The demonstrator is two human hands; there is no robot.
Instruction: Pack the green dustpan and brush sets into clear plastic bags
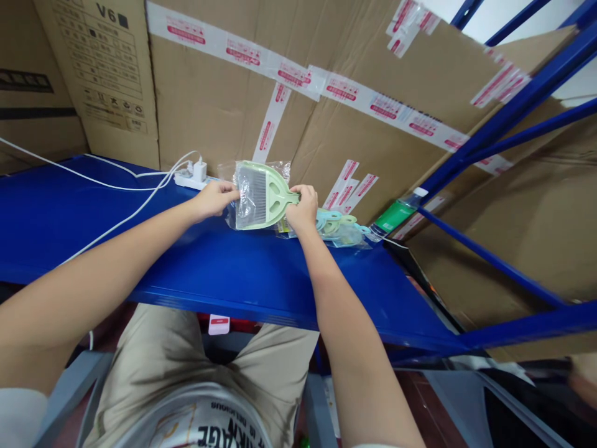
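Note:
A small green dustpan and brush set (275,196) in a clear plastic bag is held up over the blue shelf, its grey bristles toward the left. My right hand (304,208) is closed round the handle end. At the other end, my left hand (218,199) pinches the edge of the clear bag (242,205) beside the bristles. Just right of my right hand, more bagged sets (342,229) with light blue and green handles lie on the shelf.
The blue shelf (196,261) backs onto large taped cardboard boxes (224,106). A power strip with a white charger (199,171) and cables is at the left. A green-labelled bottle (398,213) leans beside the blue frame (494,249) at the right. A phone (219,324) shows below the shelf edge.

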